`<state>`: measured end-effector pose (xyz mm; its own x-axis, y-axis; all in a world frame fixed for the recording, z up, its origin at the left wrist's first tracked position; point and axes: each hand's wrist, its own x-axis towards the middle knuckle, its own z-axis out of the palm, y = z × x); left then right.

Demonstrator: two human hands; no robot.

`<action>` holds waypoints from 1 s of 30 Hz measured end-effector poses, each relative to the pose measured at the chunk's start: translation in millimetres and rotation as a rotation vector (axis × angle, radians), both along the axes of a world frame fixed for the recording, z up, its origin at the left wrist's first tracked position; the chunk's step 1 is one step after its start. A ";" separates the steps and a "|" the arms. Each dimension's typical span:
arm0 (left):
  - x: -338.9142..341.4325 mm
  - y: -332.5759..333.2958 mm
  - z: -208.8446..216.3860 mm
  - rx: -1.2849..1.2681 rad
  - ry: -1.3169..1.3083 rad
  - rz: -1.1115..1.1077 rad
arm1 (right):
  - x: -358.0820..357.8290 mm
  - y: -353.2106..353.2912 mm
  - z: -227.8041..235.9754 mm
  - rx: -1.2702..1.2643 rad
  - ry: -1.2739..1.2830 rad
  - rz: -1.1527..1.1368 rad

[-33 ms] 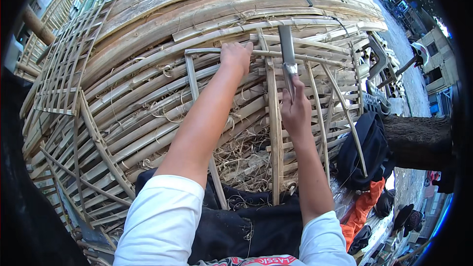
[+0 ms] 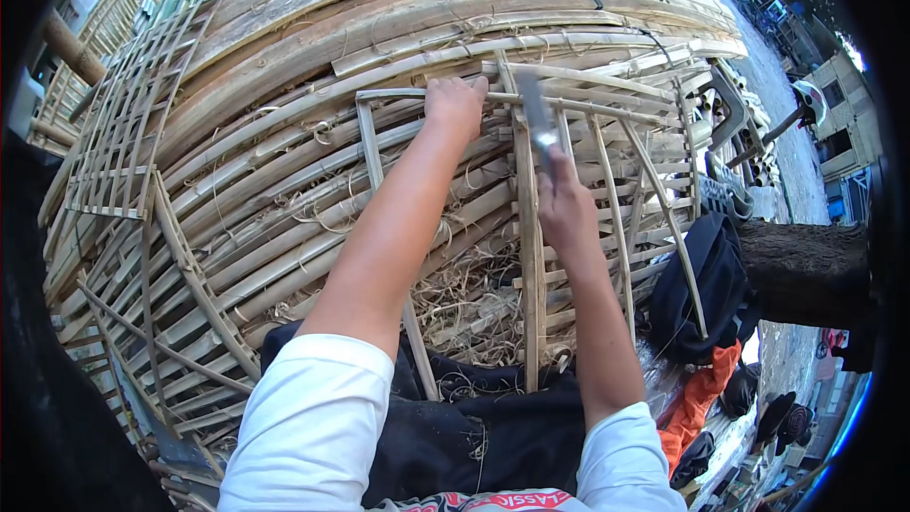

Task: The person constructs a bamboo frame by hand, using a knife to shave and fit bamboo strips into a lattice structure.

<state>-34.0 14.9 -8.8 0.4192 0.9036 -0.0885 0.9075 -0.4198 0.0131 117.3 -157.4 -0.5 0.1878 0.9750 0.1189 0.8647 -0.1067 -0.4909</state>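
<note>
My left hand (image 2: pixel 455 109) is closed round a long thin bamboo strip (image 2: pixel 627 116) that runs crosswise over several slats. In my right hand (image 2: pixel 567 204) is the handle of a machete (image 2: pixel 536 112). Its flat grey blade, smeared by motion, lies over the strip just right of a thick upright slat (image 2: pixel 528 265). Another upright slat (image 2: pixel 370 144) meets the strip's left end and passes behind my left forearm. Thin slats (image 2: pixel 613 190) cross the strip on the right. The fingertips of my left hand are hidden behind the knuckles.
Split bamboo lengths (image 2: pixel 284 190) are stacked underneath, with curled shavings (image 2: pixel 474 318) in the middle. A bamboo lattice (image 2: pixel 123 123) leans at the left. To the right are a dark bag (image 2: pixel 697 294), orange cloth (image 2: pixel 700 408) and a thick log (image 2: pixel 806 265).
The machete has shifted left and its blade tip has come lower and tilted left. My right hand moved slightly with it. My left hand has stayed on the strip.
</note>
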 end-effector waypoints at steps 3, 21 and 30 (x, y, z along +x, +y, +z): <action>-4.7 2.7 -5.8 0.017 0.021 0.034 | 2.4 7.0 1.0 -0.009 0.001 0.049; -4.7 2.2 -1.8 0.058 -0.036 -0.028 | 3.4 6.6 -16.5 0.462 0.084 0.090; -5.1 0.8 -10.2 0.054 -0.062 -0.042 | 3.5 7.7 -8.4 0.154 0.031 0.045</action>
<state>-39.1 15.7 -19.0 0.4603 0.8877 -0.0130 0.8871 -0.4594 0.0452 120.8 -149.7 -8.9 0.1500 0.9533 0.2623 0.8511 0.0106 -0.5250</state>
